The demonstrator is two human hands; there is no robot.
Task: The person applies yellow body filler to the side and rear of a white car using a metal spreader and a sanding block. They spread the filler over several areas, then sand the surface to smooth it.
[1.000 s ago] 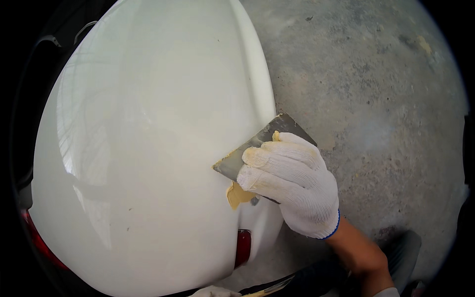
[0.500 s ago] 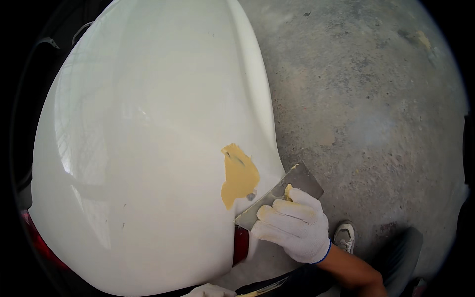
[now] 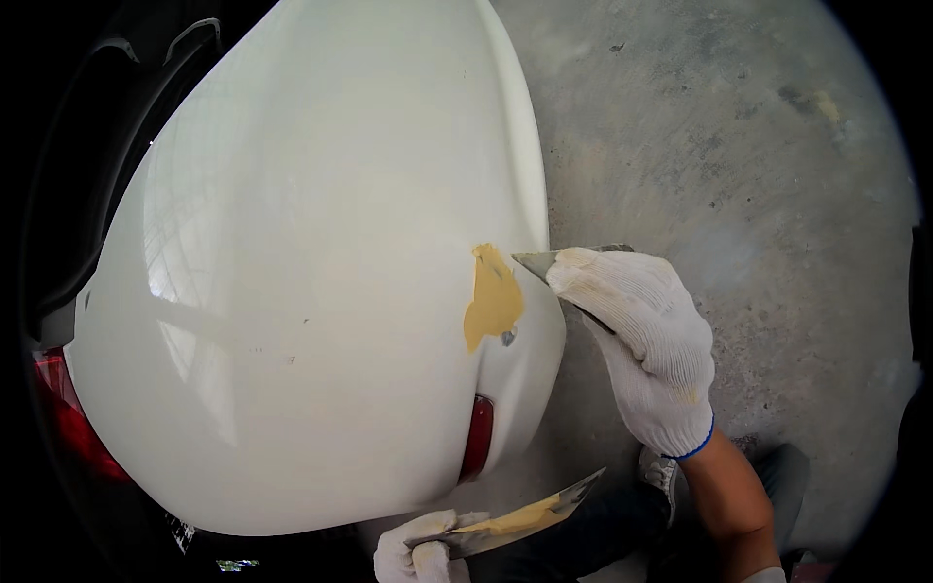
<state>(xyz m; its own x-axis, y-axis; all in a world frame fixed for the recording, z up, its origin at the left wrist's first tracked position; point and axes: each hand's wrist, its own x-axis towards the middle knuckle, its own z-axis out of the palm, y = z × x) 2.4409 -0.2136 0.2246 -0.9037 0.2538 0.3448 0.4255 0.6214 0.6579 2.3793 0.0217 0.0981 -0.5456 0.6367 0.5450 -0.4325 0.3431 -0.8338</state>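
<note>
A patch of yellow filler (image 3: 495, 303) lies on the white car bumper (image 3: 360, 243), with a small grey spot at its lower right edge. My right hand (image 3: 646, 340), in a white knit glove with a blue cuff, grips a flat metal filler spreader (image 3: 534, 262). The spreader's pointed corner is close to the upper right of the patch; whether it touches the bumper I cannot tell. At the lower edge, my gloved left hand (image 3: 420, 551) is closed on a second flat blade, a putty plate (image 3: 544, 513) smeared with yellow filler.
A red reflector (image 3: 476, 439) sits in the bumper below the patch. At the far left is a red tail light (image 3: 73, 418) beside dark car parts. Grey concrete floor (image 3: 719, 146) spreads to the right, and a shoe (image 3: 658, 476) stands on it near my right forearm.
My right hand has moved up and turned, bringing the spreader from below the patch to its upper right. My left hand and the filler-smeared plate have come further into view.
</note>
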